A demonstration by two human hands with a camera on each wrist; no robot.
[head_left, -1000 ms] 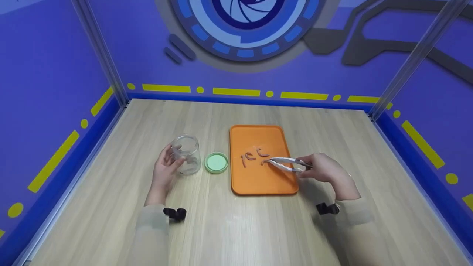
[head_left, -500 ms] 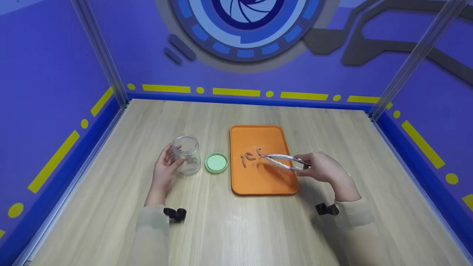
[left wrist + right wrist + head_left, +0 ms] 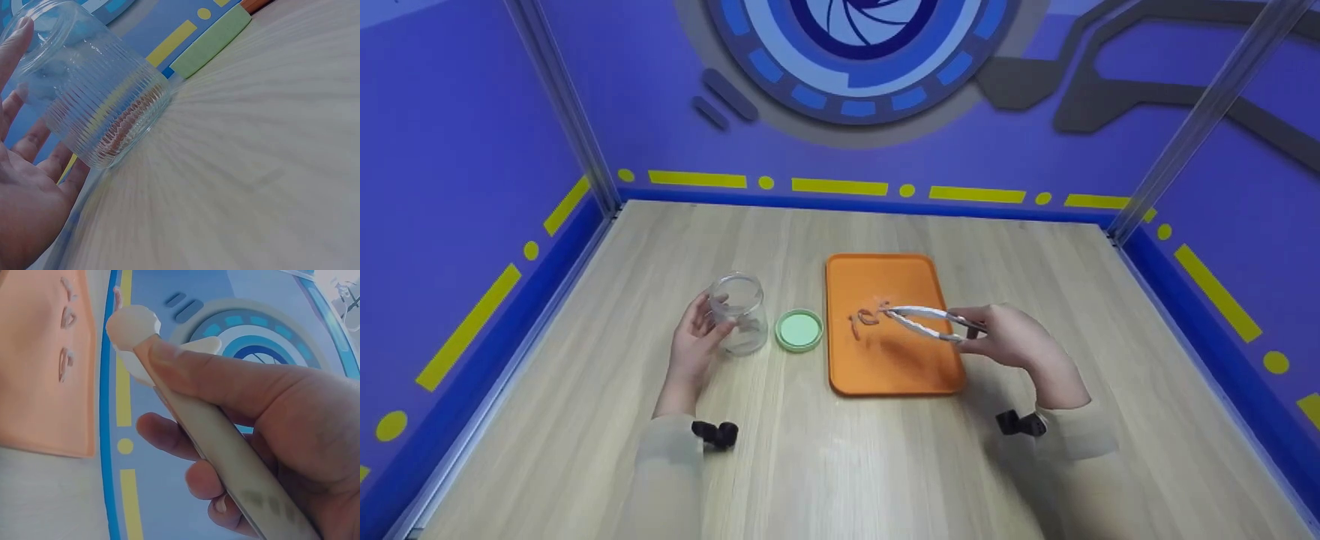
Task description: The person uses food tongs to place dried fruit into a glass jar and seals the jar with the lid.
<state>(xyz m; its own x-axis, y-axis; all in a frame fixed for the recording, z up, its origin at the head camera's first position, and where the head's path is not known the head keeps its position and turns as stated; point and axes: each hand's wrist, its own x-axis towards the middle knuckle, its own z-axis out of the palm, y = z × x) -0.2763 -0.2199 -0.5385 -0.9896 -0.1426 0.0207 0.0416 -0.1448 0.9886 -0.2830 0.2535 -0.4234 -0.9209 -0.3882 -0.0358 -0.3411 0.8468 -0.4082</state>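
Note:
My left hand point(image 3: 699, 341) grips a clear jar point(image 3: 741, 319), mouth up, fingers and thumb at its sides. In the left wrist view, something reddish-brown point(image 3: 129, 121) shows through the ribbed wall low in the jar. My right hand point(image 3: 1009, 337) holds metal tongs point(image 3: 926, 311) over the orange tray point(image 3: 885, 371), tips pointing left. A thin pinkish worm-like piece point(image 3: 117, 297) hangs at the tong tips. Several similar curled pieces lie on the tray, among them a straight one point(image 3: 853, 327) and a looped one point(image 3: 868, 317).
A light green lid point(image 3: 799, 331) lies between jar and tray on the wooden table point(image 3: 810, 465). Purple-blue panels point(image 3: 825, 165) with yellow marks stand at the back and both sides.
The tongs have risen from the tray and shifted up-left in the head view, carrying the worm-like piece that lay at their tips. The left hand and jar stay in place.

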